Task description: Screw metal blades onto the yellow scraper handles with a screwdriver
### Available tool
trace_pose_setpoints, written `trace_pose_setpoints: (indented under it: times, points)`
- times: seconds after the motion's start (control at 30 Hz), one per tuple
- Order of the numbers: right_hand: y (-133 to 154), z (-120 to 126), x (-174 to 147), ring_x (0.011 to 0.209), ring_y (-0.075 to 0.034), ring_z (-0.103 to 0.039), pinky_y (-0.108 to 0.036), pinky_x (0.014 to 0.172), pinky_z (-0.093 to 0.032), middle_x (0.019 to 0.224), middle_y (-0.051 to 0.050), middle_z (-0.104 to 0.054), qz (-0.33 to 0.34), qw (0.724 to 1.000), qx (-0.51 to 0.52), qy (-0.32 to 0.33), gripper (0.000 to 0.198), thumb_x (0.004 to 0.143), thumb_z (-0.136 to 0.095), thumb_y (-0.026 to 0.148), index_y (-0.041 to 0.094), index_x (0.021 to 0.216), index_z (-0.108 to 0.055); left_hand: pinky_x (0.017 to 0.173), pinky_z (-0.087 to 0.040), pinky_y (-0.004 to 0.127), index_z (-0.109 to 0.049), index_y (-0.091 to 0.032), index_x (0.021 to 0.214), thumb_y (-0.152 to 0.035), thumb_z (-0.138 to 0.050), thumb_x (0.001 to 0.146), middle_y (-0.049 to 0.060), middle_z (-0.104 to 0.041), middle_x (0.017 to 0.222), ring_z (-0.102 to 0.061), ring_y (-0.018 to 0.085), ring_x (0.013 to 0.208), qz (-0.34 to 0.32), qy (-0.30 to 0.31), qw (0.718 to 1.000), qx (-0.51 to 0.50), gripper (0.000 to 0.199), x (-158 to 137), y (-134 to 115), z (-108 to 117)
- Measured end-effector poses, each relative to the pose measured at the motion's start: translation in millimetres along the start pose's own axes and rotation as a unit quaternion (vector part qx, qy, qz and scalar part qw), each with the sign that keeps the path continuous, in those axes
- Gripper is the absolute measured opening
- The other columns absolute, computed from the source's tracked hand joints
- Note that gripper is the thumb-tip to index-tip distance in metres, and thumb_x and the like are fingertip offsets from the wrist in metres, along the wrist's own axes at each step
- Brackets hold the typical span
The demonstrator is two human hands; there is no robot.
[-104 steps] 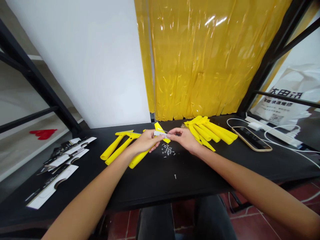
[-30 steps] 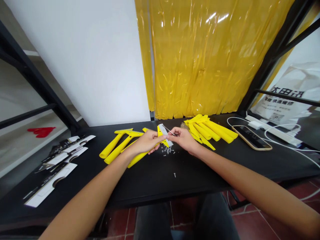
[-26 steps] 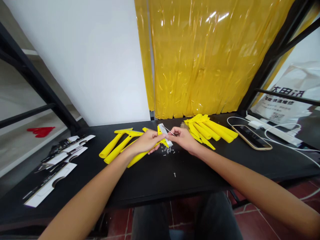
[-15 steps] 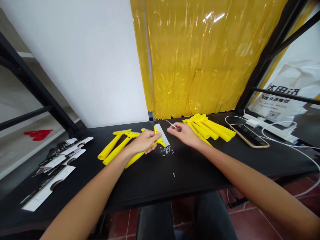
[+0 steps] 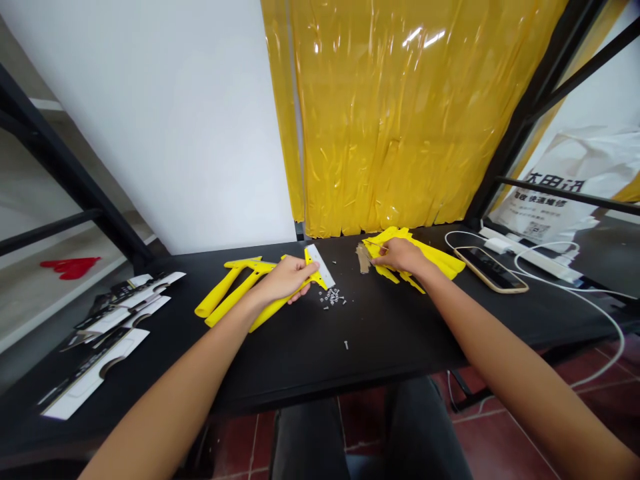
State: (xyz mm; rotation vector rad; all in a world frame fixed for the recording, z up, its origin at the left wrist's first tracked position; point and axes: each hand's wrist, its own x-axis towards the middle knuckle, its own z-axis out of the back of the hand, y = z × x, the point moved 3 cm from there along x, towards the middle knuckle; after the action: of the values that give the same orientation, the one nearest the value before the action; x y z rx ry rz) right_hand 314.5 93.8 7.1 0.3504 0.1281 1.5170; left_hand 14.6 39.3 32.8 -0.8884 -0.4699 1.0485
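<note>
My left hand is wrapped round a yellow scraper, whose white-grey blade points away to the right. Small loose screws and nuts lie just below that blade, and a single screw rests nearer the table's front edge. My right hand is closed at the right-hand pile of yellow scraper handles, with a thin metal rod between its fingers. Its fingertips are close to a brownish flat piece; whether they touch it I cannot tell.
On the left are two more yellow scrapers and printed cardboard sleeves. To the right lie a phone, a white power strip and loose white cable. A yellow plastic curtain hangs behind the black table.
My right hand has moved right, from beside the blade to the pile of yellow handles. The brownish piece now shows beside it. My left hand stays round the scraper.
</note>
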Motion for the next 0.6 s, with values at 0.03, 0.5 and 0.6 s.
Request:
trace_pose_setpoints:
  times: [0.03, 0.5, 0.6]
  points:
    - [-0.2, 0.2, 1.0, 0.074, -0.025, -0.063, -0.031, 0.057, -0.035, 0.083, -0.010, -0.071, -0.007, 1.000, 0.021, 0.007, 0.030, 0.065, -0.080, 0.046, 0.020, 0.078, -0.072, 0.037, -0.039, 0.025, -0.049, -0.020, 0.052, -0.051, -0.047, 0.097, 0.002, -0.054, 0.044, -0.048, 0.011, 0.032, 0.000, 0.003, 1.000, -0.001, 0.055, -0.4, -0.9, -0.3]
    - [43.1, 6.0, -23.3, 0.042, -0.005, -0.021, -0.025, 0.042, -0.012, 0.050, 0.009, -0.038, 0.074, 0.841, 0.525, 0.111, 0.035, 0.071, -0.081, 0.047, 0.018, 0.087, -0.067, 0.035, -0.038, 0.024, -0.049, -0.021, 0.052, -0.049, -0.046, 0.098, 0.001, -0.053, 0.044, -0.047, 0.010, 0.031, 0.002, 0.026, 0.999, -0.024, 0.054, 2.3, 2.5, -2.4]
    - [63.8, -2.1, -35.9, 0.043, -0.004, -0.018, -0.024, 0.042, -0.009, 0.053, 0.011, -0.037, 0.093, 0.781, 0.587, 0.191, 0.036, 0.068, -0.085, 0.041, 0.018, 0.088, -0.065, 0.034, -0.038, 0.024, -0.049, -0.021, 0.053, -0.049, -0.047, 0.097, 0.001, -0.054, 0.044, -0.046, 0.011, 0.031, -0.005, 0.031, 0.999, -0.029, 0.053, 2.8, 2.6, -4.0]
